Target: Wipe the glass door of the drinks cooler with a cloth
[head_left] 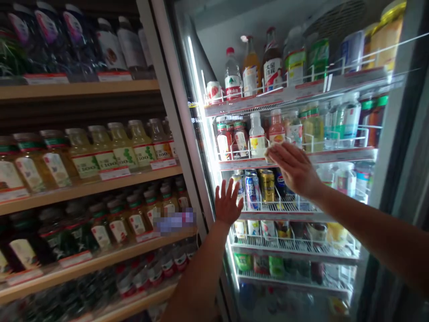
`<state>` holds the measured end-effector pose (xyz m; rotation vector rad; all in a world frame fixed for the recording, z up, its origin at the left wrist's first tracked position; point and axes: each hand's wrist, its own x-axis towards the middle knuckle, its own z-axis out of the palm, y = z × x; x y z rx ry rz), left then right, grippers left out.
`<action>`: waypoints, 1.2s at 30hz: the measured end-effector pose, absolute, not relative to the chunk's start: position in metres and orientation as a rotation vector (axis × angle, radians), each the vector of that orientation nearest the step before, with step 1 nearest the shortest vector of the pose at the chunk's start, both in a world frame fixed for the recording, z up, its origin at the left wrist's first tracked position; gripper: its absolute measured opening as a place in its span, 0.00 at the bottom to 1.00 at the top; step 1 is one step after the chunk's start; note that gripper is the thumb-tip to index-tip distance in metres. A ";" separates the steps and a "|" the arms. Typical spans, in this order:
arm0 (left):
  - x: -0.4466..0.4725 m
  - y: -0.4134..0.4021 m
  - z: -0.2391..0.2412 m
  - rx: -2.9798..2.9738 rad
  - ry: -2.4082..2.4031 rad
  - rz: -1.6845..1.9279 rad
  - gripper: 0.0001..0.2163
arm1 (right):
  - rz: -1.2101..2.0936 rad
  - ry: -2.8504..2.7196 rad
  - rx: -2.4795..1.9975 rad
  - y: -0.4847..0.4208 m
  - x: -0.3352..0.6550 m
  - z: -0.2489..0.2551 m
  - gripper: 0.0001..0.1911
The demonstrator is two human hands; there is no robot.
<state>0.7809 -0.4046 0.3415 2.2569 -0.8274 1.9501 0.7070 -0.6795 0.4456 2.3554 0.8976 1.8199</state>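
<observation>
My right hand [296, 167] presses a pale, folded cloth [268, 154] with its fingertips, in front of the fridge's second shelf. Most of the cloth is hidden under the fingers. It appears to touch the glass door [214, 268] of the lit drinks fridge. Lower and to the left, my left hand [228, 203] is spread with its fingers apart, seemingly against the same glass near the door's left side. Nothing is in it. Just behind it stand a blue can [252, 190] and a gold can [267, 185].
Wire-fronted fridge shelves hold bottles, among them a red-capped water bottle [232, 74], and cans. A metal frame [170, 85] divides the fridge from wooden shelves [83, 183] on the left, which carry rows of juice bottles [117, 141] and price labels.
</observation>
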 end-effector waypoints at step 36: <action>0.780 -0.405 0.343 2.242 -0.821 1.979 0.33 | 1.957 0.835 2.272 -0.721 0.705 0.439 0.40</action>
